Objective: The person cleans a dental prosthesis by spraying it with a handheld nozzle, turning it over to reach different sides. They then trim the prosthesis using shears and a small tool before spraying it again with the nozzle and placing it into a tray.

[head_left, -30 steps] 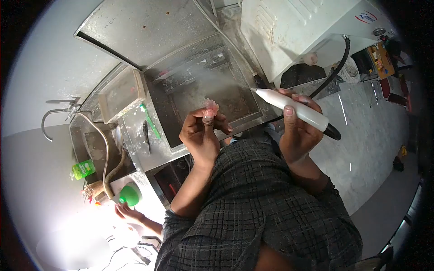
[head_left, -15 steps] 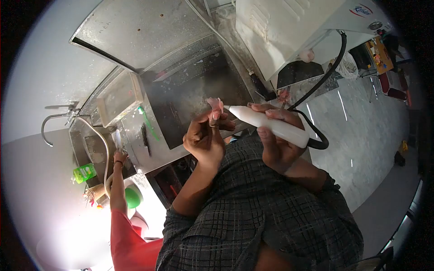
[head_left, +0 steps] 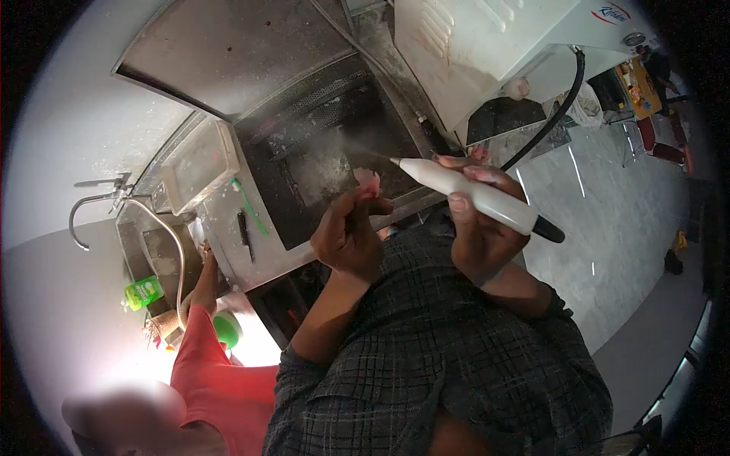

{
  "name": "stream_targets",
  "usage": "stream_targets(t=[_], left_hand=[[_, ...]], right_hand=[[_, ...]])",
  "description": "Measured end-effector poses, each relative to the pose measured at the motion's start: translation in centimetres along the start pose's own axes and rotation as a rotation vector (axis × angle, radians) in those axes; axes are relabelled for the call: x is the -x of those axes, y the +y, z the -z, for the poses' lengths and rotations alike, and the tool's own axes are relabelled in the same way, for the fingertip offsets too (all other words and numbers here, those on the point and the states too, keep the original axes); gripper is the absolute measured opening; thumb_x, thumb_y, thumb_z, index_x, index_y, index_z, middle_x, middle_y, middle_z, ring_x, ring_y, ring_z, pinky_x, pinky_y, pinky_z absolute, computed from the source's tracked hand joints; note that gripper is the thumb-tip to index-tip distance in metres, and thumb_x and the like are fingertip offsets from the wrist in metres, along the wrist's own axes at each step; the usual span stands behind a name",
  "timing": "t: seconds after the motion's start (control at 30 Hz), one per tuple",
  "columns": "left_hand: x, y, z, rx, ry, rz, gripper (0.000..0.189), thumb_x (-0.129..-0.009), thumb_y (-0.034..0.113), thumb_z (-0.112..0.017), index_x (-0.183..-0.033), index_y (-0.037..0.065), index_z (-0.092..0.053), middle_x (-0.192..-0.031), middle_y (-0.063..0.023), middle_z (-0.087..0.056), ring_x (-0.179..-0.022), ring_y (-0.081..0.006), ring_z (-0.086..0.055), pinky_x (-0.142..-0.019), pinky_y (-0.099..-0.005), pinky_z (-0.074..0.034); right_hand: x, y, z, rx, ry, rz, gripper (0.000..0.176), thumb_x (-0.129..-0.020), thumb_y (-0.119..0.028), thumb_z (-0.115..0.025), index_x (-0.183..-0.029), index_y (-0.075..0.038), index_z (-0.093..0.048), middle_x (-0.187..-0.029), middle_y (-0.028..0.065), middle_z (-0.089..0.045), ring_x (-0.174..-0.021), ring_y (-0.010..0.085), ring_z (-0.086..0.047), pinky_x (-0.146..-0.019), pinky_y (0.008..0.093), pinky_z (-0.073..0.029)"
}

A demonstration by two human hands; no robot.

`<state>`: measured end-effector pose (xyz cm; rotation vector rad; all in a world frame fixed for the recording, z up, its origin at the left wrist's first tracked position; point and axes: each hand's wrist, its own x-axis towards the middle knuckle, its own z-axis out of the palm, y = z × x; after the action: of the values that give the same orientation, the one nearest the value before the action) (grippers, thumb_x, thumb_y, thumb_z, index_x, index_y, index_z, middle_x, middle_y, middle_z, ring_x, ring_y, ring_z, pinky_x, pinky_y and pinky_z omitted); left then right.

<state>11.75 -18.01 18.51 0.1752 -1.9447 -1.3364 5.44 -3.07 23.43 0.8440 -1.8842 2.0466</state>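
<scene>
My left hand [head_left: 348,237] pinches a small pink, partly translucent piece [head_left: 368,183] that looks like part of a denture. It is held up between thumb and fingertips. In my right hand [head_left: 487,220] is a white steam handpiece [head_left: 456,190], gripped like a thick pen with its narrow metal tip toward the upper left. A faint mist streams from that tip, passing above the pink piece. Both hands are over the front edge of a dark, recessed basin [head_left: 304,205] with pale residue on its bottom.
A white machine [head_left: 471,61] with a black hose [head_left: 566,106] stands at upper right. Left of the basin are a shallow box [head_left: 199,171], a green toothbrush [head_left: 249,209] and a dark-handled tool [head_left: 245,234]. A person in red [head_left: 220,380] reaches into the sink [head_left: 163,251].
The handpiece tip has moved up and away from the pink piece, its mist now showing. My left hand has turned slightly. The person in red has leaned farther into view.
</scene>
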Motion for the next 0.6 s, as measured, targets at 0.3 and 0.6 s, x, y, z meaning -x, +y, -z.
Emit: stream_targets(t=[0.3, 0.6], left_hand=[[0.37, -0.51, -0.21, 0.272, 0.041, 0.109, 0.017, -0.087, -0.015, -0.05, -0.097, -0.006, -0.061, -0.079, -0.0147, -0.068, -0.069, -0.0205, -0.069, -0.062, -0.0327, -0.058], [0.39, -0.56, -0.26, 0.307, 0.04, 0.07, 0.021, -0.085, -0.017, -0.049, -0.1, -0.007, -0.061, -0.08, -0.0162, -0.067, -0.07, -0.0218, -0.069, -0.062, -0.0332, -0.058]], right_hand=[[0.07, -0.24, 0.16, -0.13, -0.079, 0.04, 0.03, -0.088, -0.002, -0.059, -0.114, 0.003, -0.044, -0.113, 0.0294, -0.058, -0.101, 0.032, -0.063, -0.079, 0.0361, -0.056], [-0.14, -0.41, 0.2, -0.092, -0.135, 0.036, 0.032, -0.088, -0.004, -0.062, -0.114, 0.004, -0.045, -0.109, 0.0267, -0.06, -0.103, 0.0328, -0.062, -0.088, 0.0416, -0.052]])
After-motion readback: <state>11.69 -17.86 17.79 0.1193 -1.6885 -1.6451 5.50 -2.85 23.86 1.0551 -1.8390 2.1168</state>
